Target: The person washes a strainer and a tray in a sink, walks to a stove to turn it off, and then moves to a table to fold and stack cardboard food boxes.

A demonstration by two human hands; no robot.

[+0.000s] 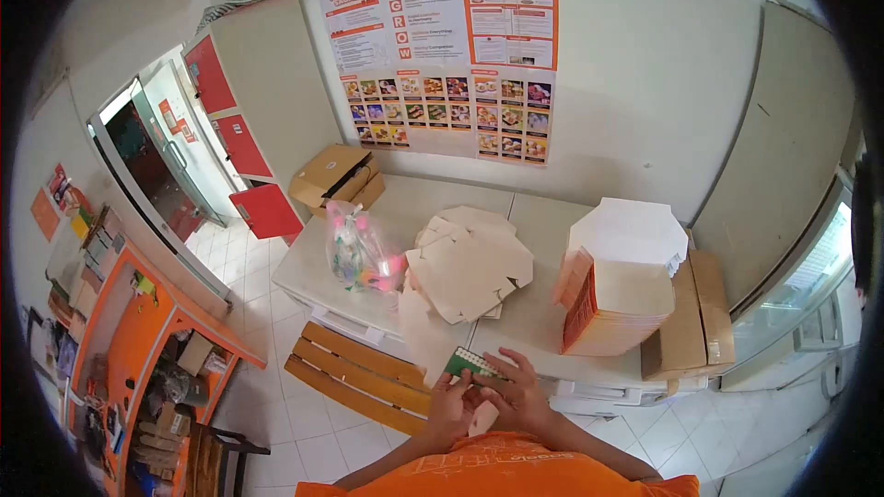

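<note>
A small flat green piece with a row of white spots along its upper edge [468, 362] is between my hands, low in front of my chest. My left hand [449, 412] grips its lower left side, thumb up against it. My right hand [521, 396] holds its right end, with some fingers partly spread. What lies under the fingers is hidden. Below the hands shows a pale paper piece [483, 418]. Just beyond, on the table, lies a loose pile of cream flat carton pieces [470, 262], and one pale strip [424, 336] hangs past the front edge.
A tall stack of orange and white cartons [622, 285] stands on the right, beside a brown cardboard box [704, 313]. A clear plastic bag [354, 248] and an open cardboard box [336, 175] sit on the left. A slatted wooden bench [359, 377] is below the table [543, 221].
</note>
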